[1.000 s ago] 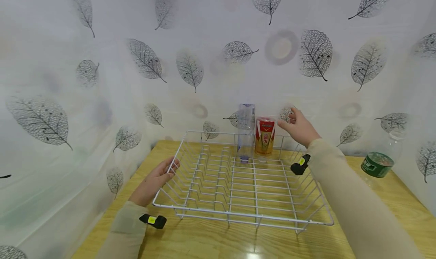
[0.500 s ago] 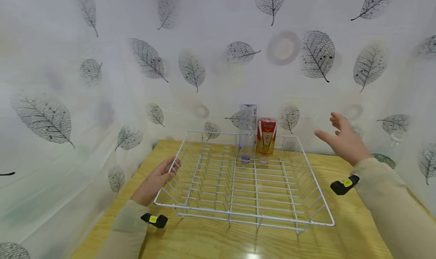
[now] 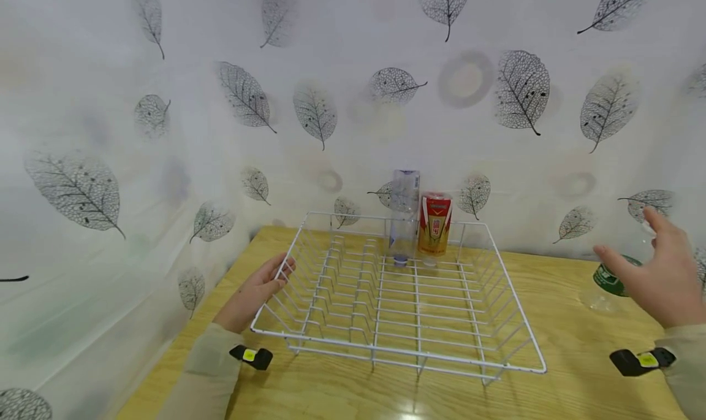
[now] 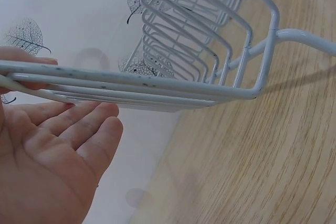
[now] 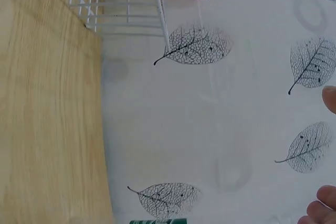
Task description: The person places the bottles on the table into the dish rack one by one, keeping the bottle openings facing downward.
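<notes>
The right hand (image 3: 664, 270), fingers spread and holding nothing, hangs by the green-labelled plastic bottle (image 3: 607, 284) at three o'clock from the wire dish rack (image 3: 397, 350); I'd favour a light grip round its label.

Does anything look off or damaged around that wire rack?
Yes. The clear bottle stands upside down in the white wire rack, its cap at the bottom, and the red-and-gold container beside it seems inverted too. The left wrist view shows dark specks on the rack, possibly chipped coating. I see no spill.
</notes>
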Demonstrator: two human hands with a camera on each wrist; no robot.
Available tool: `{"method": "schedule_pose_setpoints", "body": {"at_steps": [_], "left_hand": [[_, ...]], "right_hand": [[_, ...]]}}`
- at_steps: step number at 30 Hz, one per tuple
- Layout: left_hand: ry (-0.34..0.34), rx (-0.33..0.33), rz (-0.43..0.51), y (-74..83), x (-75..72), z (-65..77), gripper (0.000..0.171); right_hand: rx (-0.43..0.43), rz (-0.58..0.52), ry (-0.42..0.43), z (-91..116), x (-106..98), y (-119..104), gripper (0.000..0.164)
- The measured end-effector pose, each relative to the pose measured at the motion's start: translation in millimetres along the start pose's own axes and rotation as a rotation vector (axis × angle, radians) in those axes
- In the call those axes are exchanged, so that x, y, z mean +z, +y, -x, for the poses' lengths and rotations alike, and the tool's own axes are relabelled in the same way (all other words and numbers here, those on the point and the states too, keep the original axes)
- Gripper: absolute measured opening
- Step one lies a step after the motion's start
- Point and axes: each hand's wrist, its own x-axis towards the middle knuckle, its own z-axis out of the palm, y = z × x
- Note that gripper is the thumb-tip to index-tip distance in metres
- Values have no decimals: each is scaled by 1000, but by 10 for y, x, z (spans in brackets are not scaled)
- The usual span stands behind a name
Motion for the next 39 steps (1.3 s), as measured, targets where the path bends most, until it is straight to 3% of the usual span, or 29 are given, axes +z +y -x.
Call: {"method": "schedule_pose_setpoints", "body": {"at_steps": [7,10,17,22,26,32,39], "left_hand": [[15,-2,-18,-20,2,7,61],[11,-1,-14,-25,2,15,60],[6,1,-7,-21,3,24,61],[14,-13,-5,-7,4,22,62],[17,-22,0,-4,2,20,62],[13,-12,0,-2,5,0,61],[1,0,-3,15,29,-19,62]], "right_hand": [[89,-114,100,152,71,352,93],[179,-160,97,167,162,579,93],[404,-192,-61,144,450,1205,105],[518,-187,-186,100,643,1429,116],[492,-187,-206,93,722,1440,116],[442,-218,-155,84,804,1436,95],[422,-160,-146,92,802,1439,80]]}}
